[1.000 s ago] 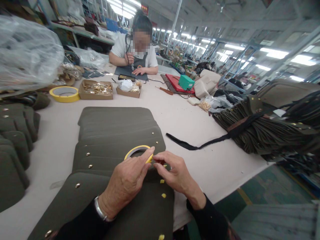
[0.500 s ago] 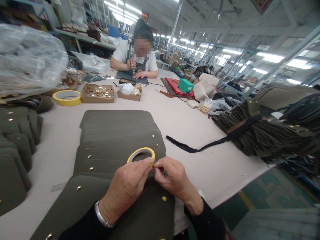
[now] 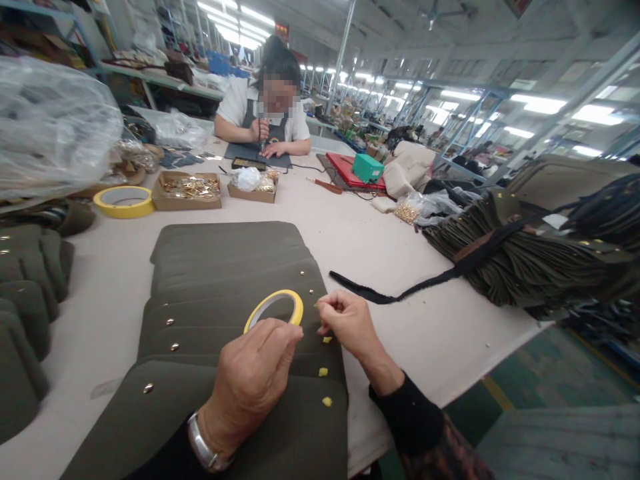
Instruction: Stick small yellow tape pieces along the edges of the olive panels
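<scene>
The right hand (image 3: 347, 321) has moved off the yellow tape roll (image 3: 299, 311), and more yellow bits (image 3: 323, 372) show below it.

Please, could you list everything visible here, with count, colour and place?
Table: one, whitish, centre
Middle sheets: several, olive, on table
Left sheets: several, olive, left
Bundle: one, olive, right
Strap: one, black, beside bundle and across it
Yellow bits: at least three, on middle sheets
Held roll: one, yellow, left hand
Flat roll: one, yellow, beside cartons
Cartons: two, brown, far side
Red case: one, right of cartons
Green box: one, on red case
Plastic: clear, far left, count unclear
Lights: many, white, ceiling
Person: one, white shirt, across table
Left hand: one, black sleeve, centre
Right hand: one, black sleeve, by middle sheets
</scene>
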`<action>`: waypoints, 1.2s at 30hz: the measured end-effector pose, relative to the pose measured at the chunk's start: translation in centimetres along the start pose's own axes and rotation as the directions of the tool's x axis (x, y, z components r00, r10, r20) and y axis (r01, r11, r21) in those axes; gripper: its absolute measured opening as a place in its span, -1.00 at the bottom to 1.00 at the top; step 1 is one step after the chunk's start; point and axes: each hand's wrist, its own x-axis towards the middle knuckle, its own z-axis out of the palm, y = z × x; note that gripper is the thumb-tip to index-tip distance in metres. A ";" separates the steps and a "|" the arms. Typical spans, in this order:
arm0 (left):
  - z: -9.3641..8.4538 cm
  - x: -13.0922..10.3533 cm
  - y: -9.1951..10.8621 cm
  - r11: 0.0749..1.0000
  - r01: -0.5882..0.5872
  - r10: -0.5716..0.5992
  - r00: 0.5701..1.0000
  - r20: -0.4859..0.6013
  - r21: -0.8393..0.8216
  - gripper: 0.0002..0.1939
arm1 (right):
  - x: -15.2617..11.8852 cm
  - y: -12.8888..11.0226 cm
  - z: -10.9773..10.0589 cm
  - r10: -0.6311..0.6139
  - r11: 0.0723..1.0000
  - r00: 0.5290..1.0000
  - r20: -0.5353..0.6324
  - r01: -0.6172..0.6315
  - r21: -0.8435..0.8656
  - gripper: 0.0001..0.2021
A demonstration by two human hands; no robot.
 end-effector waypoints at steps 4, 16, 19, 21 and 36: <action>1.0 -0.3 -0.8 0.988 0.033 -0.065 0.974 0.216 0.150 -0.92 | 1.4 2.0 -1.5 -0.010 1.000 1.000 0.004 0.010 0.024 -0.84; 2.0 0.0 -1.5 0.959 0.045 -0.190 0.837 0.514 0.281 -0.84 | 2.0 2.4 -3.0 0.194 0.957 0.934 0.301 -0.112 -0.268 -0.89; 2.0 -0.1 -1.5 0.960 0.061 -0.203 0.823 0.530 0.272 -0.84 | 1.9 2.3 -3.1 0.125 0.928 0.932 0.340 0.012 -0.372 -0.89; 2.0 -0.1 -1.5 0.960 0.067 -0.209 0.820 0.532 0.273 -0.84 | 1.7 2.1 -2.9 0.079 0.898 0.936 0.343 0.083 -0.432 -0.88; 2.1 0.0 -1.5 0.957 0.083 -0.226 0.811 0.540 0.277 -0.83 | 1.5 2.1 -2.5 -0.111 0.758 0.950 0.291 0.270 -0.593 -0.64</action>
